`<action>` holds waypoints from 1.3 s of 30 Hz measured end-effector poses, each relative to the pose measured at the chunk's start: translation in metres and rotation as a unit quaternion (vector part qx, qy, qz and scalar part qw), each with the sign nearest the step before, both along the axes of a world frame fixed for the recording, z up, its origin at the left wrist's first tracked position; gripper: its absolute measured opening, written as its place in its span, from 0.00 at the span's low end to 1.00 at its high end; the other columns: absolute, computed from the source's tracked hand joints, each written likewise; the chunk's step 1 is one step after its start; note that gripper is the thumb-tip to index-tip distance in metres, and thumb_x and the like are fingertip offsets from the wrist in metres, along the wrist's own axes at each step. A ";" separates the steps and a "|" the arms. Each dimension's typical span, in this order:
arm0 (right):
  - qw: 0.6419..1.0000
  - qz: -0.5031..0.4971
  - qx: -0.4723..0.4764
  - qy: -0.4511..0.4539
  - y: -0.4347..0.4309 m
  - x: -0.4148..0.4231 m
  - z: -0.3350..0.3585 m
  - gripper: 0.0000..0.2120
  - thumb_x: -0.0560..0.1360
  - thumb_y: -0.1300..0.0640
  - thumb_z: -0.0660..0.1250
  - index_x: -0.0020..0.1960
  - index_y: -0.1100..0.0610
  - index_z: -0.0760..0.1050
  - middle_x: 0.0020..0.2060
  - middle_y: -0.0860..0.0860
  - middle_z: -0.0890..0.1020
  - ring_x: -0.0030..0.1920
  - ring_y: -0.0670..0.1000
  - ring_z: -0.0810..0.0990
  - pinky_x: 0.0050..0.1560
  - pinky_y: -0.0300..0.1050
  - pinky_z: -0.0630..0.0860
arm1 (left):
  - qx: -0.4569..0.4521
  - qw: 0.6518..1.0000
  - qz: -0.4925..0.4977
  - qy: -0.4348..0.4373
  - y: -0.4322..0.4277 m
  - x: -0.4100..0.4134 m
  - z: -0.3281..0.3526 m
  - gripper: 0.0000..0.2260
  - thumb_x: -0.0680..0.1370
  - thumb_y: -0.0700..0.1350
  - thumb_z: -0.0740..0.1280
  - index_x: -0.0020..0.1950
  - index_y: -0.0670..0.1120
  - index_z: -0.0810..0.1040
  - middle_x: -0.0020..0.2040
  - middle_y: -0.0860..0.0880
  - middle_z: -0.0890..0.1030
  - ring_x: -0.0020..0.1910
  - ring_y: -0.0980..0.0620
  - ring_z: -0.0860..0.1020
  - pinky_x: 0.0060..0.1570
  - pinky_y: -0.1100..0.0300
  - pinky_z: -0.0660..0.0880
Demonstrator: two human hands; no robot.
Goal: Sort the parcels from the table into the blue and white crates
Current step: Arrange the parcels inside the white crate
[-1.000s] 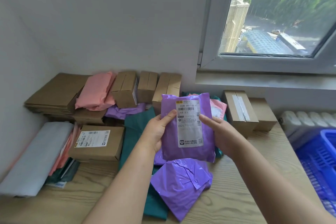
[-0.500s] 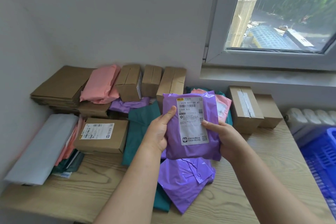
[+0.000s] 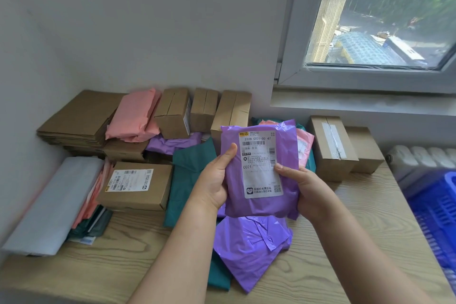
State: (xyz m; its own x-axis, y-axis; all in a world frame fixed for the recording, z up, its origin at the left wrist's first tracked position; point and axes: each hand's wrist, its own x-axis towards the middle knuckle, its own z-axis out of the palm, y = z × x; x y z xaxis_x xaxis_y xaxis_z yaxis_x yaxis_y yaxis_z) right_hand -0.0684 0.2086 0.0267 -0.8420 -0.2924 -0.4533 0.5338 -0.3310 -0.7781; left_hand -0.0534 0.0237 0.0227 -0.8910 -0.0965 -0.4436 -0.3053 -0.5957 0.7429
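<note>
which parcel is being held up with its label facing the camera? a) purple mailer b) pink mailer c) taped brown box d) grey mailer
a: the left hand and the right hand grip the purple mailer by its two sides, above the table, with its white shipping label turned toward the camera.

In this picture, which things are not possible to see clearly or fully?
1. Blue crate: head view, cut off by the right edge.
2. White crate: nowhere in the head view.
3. Pink parcel: head view, mostly hidden behind the held purple parcel.
4. Label small print: head view, too small to read.
5. Fingers of left hand and right hand: hidden behind the purple parcel.
</note>
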 end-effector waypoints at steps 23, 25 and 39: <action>0.999 -0.033 0.006 -0.001 0.029 0.032 -0.015 0.17 0.74 0.63 0.69 0.62 0.64 0.78 0.55 0.61 0.84 0.52 0.60 0.85 0.50 0.55 0.83 | 0.001 0.996 -0.057 -0.073 0.026 -0.005 -0.019 0.14 0.76 0.48 0.72 0.56 0.40 0.84 0.52 0.39 0.85 0.51 0.41 0.84 0.56 0.47 0.79; 0.999 -0.035 0.014 0.003 0.038 0.043 -0.018 0.19 0.71 0.62 0.71 0.61 0.64 0.78 0.55 0.61 0.84 0.53 0.60 0.84 0.52 0.54 0.82 | 0.008 0.993 -0.093 -0.075 0.038 -0.006 -0.028 0.15 0.76 0.47 0.71 0.58 0.39 0.83 0.53 0.39 0.85 0.52 0.42 0.84 0.57 0.47 0.79; 0.947 -0.318 0.037 -0.004 0.184 0.123 -0.029 0.12 0.75 0.73 0.65 0.56 0.64 0.79 0.49 0.61 0.86 0.44 0.58 0.86 0.39 0.49 0.84 | -0.114 0.911 -0.397 -0.002 0.210 0.024 -0.041 0.16 0.79 0.47 0.69 0.63 0.40 0.80 0.57 0.40 0.84 0.58 0.42 0.82 0.62 0.46 0.77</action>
